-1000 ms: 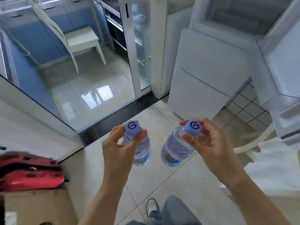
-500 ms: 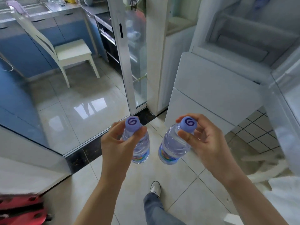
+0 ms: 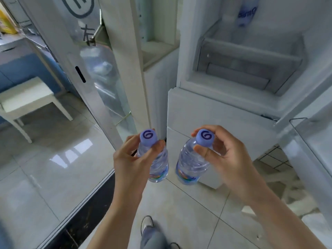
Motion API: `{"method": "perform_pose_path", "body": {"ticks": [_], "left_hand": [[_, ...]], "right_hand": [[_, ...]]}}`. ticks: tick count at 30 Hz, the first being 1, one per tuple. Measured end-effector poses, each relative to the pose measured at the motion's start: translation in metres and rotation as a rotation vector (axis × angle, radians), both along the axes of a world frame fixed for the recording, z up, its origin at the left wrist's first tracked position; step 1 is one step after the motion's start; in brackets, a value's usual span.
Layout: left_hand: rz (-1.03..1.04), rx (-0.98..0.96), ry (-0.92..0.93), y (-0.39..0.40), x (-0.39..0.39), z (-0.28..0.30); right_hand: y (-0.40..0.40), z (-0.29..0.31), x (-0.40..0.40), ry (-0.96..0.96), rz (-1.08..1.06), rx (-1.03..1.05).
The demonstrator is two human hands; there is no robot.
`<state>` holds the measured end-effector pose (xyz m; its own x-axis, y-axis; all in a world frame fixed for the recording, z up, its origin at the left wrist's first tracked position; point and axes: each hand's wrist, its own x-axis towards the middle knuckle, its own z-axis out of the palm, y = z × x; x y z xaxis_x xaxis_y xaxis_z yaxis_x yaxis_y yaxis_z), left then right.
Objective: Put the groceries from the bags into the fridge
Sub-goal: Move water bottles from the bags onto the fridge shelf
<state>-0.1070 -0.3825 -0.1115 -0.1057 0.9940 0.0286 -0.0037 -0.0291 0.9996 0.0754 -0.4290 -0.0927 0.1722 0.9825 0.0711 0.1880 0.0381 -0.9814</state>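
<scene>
Both forearms reach forward at chest height. The left hand pinches the neck of one water bottle just below its cap, thumb and fingers curled round it. The right hand grips a second water bottle the same way. Each bottle is clear plastic with a pale purple cap bearing a dark swirl and a colourful label low on the body. They hang side by side, near each other, in front of the open fridge.

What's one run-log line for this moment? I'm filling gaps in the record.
left hand: grips left bottle | right hand: grips right bottle | fridge: open | bottles: not yet inside
</scene>
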Motion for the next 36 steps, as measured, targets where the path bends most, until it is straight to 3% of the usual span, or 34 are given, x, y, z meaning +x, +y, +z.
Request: {"method": "perform_pose_path", "body": {"ticks": [12, 22, 32, 36], "left_hand": [[-0.432, 0.059, 0.020, 0.205, 0.068, 0.024], [-0.687, 0.209, -0.042, 0.311, 0.172, 0.061], [-0.671, 0.276, -0.259, 0.365, 0.294, 0.113], [-0.651, 0.274, -0.286, 0.391, 0.347, 0.129]], "right_hand": [[0.145, 0.015, 0.047, -0.115, -0.401, 0.143], [0.216, 0.058, 0.113, -0.198, -0.657, 0.266], [0.277, 0.110, 0.210, -0.359, -0.721, 0.477], [0.308, 0.125, 0.261, -0.334, -0.708, 0.492]]}}
